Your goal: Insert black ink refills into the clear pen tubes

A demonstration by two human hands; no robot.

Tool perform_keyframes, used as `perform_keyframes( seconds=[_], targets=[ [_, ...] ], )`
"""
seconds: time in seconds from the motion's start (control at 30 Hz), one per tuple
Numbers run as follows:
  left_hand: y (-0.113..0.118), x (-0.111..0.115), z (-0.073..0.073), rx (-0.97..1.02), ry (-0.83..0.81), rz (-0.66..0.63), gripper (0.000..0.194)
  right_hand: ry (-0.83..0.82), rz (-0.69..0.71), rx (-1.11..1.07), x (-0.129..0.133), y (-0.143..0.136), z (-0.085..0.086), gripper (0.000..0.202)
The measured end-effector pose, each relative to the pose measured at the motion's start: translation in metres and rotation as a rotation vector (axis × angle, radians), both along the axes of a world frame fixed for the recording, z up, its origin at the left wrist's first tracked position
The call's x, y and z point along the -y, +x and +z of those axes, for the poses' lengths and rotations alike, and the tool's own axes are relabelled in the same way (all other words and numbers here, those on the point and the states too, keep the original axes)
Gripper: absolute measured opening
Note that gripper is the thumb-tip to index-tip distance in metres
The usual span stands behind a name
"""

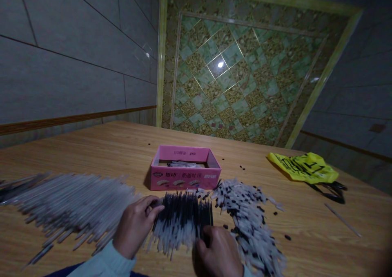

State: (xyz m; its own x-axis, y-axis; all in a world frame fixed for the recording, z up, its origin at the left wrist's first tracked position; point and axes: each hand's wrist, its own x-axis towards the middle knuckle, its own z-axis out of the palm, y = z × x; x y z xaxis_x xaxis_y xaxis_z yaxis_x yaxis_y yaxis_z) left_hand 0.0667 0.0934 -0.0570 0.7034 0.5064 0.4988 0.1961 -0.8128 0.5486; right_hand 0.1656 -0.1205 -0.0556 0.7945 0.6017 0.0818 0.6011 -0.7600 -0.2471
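- Fingers (155, 213) of the left hand (133, 223) and right hand (221, 250) bend beside the black-topped sticks (179, 220), lower centre; whether either grips any, I can't tell.
- Sticks lie between both hands, equally near, long axes up-frame.
- Beyond, mid-frame: pink box (185, 179).

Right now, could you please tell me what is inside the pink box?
Some pale rods lie in the pink box, showing just over its front wall. That wall covers the bottom, so anything lower cannot be seen.
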Motion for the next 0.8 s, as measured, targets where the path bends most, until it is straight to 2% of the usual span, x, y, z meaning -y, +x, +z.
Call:
perform_keyframes(
  seconds=[0.13, 0.27, 0.33, 0.37, 0.47, 0.53, 0.57, 0.67, 0.8],
  targets=[
    [0.002, -0.005, -0.002, -0.017, -0.093, -0.029, 0.016, 0.035, -0.006, -0.012, 0.002, 0.0, 0.002, 0.019],
    [-0.002, -0.005, 0.005, 0.151, -0.164, -0.001, 0.016, 0.195, -0.011, 0.006, 0.006, 0.002, 0.006, 0.023],
    [-0.004, -0.005, 0.011, 0.296, -0.352, 0.071, 0.021, 0.325, 0.037, 0.025, 0.009, 0.002, 0.004, 0.024],
    [-0.005, -0.005, 0.013, 0.373, -0.512, 0.084, 0.023, 0.399, 0.084, 0.032, 0.01, 0.002, 0.002, 0.024],
    [-0.004, -0.007, 0.015, 0.564, -1.066, 0.01, 0.017, 0.577, 0.307, -0.013, 0.014, 0.0, -0.012, 0.02],
    [-0.001, -0.009, 0.012, 0.622, -1.325, -0.019, 0.006, 0.633, 0.437, -0.106, 0.014, -0.002, -0.025, 0.017],
    [0.001, -0.011, 0.01, 0.633, -1.415, -0.014, 0.007, 0.642, 0.483, -0.163, 0.014, -0.003, -0.031, 0.017],
    [0.005, -0.013, 0.003, 0.664, -1.561, -0.015, 0.016, 0.655, 0.485, -0.307, 0.012, -0.006, -0.042, 0.022],
    [0.007, -0.012, 0.001, 0.694, -1.593, -0.018, 0.018, 0.674, 0.382, -0.401, 0.011, -0.008, -0.039, 0.027]
  ],
)
